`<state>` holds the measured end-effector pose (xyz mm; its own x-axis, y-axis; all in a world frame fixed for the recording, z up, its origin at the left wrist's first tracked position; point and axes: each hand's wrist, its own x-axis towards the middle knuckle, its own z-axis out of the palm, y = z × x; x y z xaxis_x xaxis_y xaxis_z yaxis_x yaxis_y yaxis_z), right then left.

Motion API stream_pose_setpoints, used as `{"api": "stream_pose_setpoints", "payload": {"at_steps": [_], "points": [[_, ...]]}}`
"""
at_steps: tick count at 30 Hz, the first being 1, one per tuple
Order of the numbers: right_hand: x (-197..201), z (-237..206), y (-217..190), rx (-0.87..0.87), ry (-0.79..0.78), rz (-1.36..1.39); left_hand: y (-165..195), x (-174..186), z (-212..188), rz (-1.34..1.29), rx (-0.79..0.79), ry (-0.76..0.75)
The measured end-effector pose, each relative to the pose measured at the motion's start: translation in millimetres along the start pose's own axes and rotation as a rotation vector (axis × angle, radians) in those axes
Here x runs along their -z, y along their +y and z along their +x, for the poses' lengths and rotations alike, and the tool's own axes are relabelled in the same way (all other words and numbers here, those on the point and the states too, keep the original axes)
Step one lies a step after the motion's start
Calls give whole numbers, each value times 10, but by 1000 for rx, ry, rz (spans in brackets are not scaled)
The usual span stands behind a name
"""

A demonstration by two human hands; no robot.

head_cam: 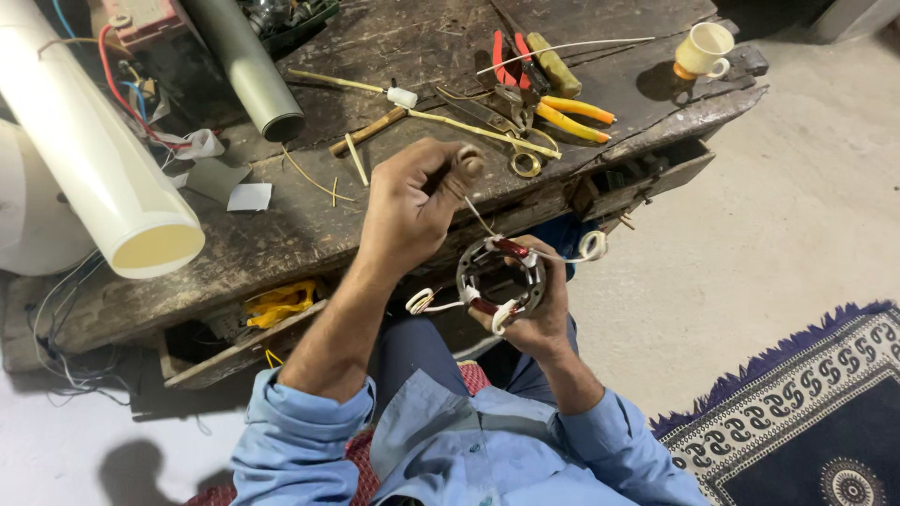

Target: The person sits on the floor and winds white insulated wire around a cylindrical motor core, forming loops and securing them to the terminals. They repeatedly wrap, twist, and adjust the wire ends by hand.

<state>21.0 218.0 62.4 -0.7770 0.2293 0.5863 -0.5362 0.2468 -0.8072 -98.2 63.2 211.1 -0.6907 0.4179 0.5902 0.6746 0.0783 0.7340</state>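
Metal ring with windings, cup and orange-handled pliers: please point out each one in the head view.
Metal ring with windings (502,278), head view: on its grey rim.
Cup (705,47), head view: on its cream side wall.
Orange-handled pliers (574,116), head view: on an orange handle.

place: repair workshop | signs: worn wooden workbench (309,225), pliers (562,112), pipes (94,159), loose wires (131,103)

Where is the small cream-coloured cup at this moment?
In the head view, the small cream-coloured cup stands at the far right end of the worn wooden workbench, right of the orange-handled pliers, beyond both hands.
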Motion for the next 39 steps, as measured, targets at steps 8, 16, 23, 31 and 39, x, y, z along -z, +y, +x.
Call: {"api": "stream_pose_setpoints", "payload": {"at_steps": [8,16,23,31,39], "points": [[89,44,73,-1,-68,184,89,281,30,3,-33,-320],[121,-5,60,-69,-278,407,-260,61,392,-714,229,-387],[103,-78,82,-295,-374,591,9,-242,319,-573,31,-910],[135,46,92,-153,-356,540,280,215,433,-91,-368,-457],[109,90,111,-91,-386,542,218,89,338,-182,-175,-497]]}}
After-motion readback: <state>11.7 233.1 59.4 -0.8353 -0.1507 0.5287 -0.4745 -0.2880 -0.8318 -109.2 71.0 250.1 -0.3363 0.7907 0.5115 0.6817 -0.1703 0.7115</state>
